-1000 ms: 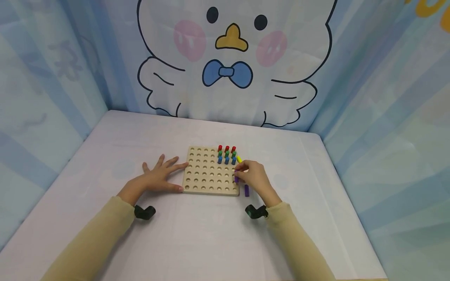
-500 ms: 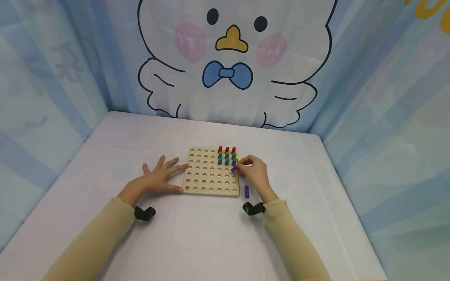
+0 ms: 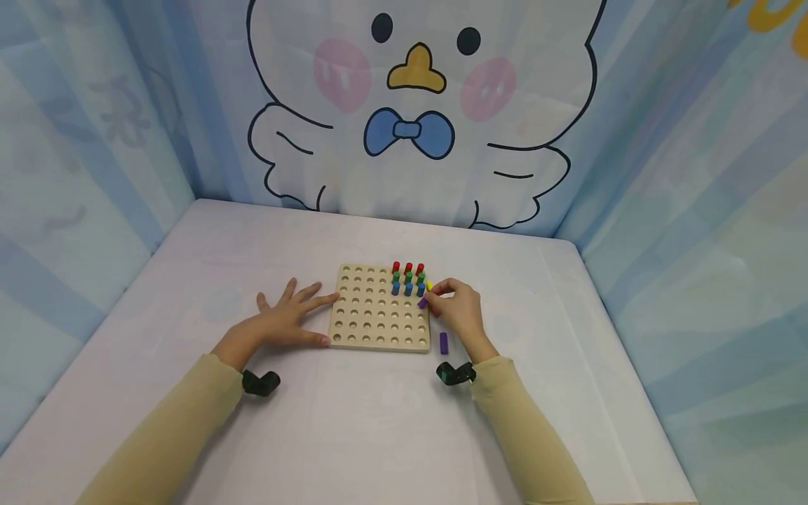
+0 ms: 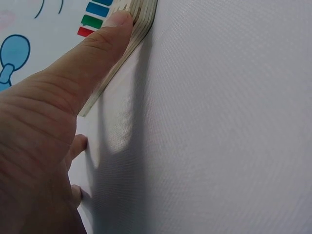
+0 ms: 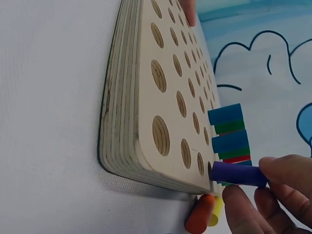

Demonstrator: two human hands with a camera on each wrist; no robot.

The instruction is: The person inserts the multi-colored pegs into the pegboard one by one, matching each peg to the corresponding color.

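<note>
A wooden pegboard [image 3: 372, 348] lies on the table, with short rows of red pegs [image 3: 408, 267], green pegs [image 3: 409, 278] and blue pegs [image 3: 408, 289] standing at its far right. My left hand [image 3: 280, 322] is spread flat beside it, thumb and index finger touching the board's left edge. With thumb and fingertips, my right hand [image 3: 459, 308] pinches a purple peg [image 5: 239, 174], tilted, its end at a hole just in front of the blue row. Whether the end sits inside that hole I cannot tell. Another purple peg [image 3: 444, 344] lies right of the board.
Along the board's right edge lie an orange peg [image 5: 199, 214] and a yellow peg [image 5: 214, 212], partly hidden by the right hand in the head view. A curtain with a cartoon bird [image 3: 407, 130] hangs behind the white table [image 3: 353, 421].
My right hand has moved slightly away from me along the board's right edge, and the purple peg in it has gone from upright to tilted. The left hand stays in place.
</note>
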